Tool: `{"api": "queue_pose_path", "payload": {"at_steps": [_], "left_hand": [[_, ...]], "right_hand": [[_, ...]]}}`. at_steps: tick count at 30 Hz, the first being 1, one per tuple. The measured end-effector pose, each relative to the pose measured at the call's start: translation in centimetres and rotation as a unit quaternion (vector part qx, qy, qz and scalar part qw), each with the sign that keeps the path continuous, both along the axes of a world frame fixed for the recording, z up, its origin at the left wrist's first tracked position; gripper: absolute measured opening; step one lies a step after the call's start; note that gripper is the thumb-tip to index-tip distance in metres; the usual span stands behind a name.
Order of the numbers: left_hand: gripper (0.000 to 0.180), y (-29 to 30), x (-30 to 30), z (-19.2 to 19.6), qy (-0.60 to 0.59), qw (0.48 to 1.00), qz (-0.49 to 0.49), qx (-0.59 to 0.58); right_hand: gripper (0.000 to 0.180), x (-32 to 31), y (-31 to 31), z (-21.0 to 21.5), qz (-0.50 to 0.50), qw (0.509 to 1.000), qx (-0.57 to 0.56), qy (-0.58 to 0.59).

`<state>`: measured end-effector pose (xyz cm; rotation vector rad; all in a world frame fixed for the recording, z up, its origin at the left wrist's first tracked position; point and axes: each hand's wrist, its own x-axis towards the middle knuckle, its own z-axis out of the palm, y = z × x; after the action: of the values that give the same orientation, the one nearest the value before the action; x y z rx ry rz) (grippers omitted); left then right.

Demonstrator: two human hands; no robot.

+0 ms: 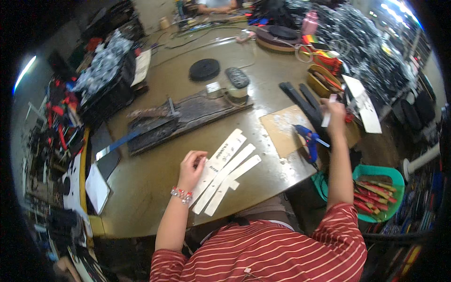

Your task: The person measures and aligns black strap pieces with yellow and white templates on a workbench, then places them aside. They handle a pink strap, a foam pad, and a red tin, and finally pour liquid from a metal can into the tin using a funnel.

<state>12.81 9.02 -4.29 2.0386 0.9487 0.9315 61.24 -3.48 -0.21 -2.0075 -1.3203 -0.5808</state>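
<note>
My left hand point(191, 170) rests at the table's near side with its fingers curled in and nothing visible in them. Just right of it lie three cream pattern strips, the longest marked strip point(219, 157), a middle strip point(226, 176) and a shorter one with a side tab point(230, 185). Out to the right, my right hand point(335, 115) is closed on a small pale flat strip point(326, 118). Below that hand sits a blue glue gun point(307, 141) on the edge of a glue-smeared tan board point(277, 138). Long black pieces point(303, 101) lie beside the hand.
A dark wooden board point(197, 117) holds a long blade point(124, 141) and a wrapped weight point(237, 80). Behind it is a black coil point(204, 69). A tan oval container point(324, 79) stands at right, a green basket of red strips point(376, 192) below the table edge.
</note>
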Motion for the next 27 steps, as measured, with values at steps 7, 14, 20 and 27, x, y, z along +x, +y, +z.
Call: {"api": "queue_pose_path", "payload": {"at_steps": [7,14,20,27], "left_hand": [[0.017,2.2,-1.7,1.3,-0.155,0.980,0.044,-0.120],[0.047,2.8,-6.3,1.3,-0.242,0.956,0.108,-0.123],[0.079,3.6,-14.8,1.4,-0.338,0.903,0.212,-0.160],[0.087,8.1,-14.2,0.7,-0.337,0.903,0.179,-0.198]], "right_hand": [[0.042,-11.1,-5.5,9.5,0.111,0.920,0.358,0.115],[0.025,-24.9,16.5,5.2,0.294,0.953,-0.073,-0.006],[0.046,-23.9,15.8,-2.7,0.162,0.793,0.323,0.491],[0.066,-23.3,18.5,-7.1,0.161,0.648,0.286,0.688]]}}
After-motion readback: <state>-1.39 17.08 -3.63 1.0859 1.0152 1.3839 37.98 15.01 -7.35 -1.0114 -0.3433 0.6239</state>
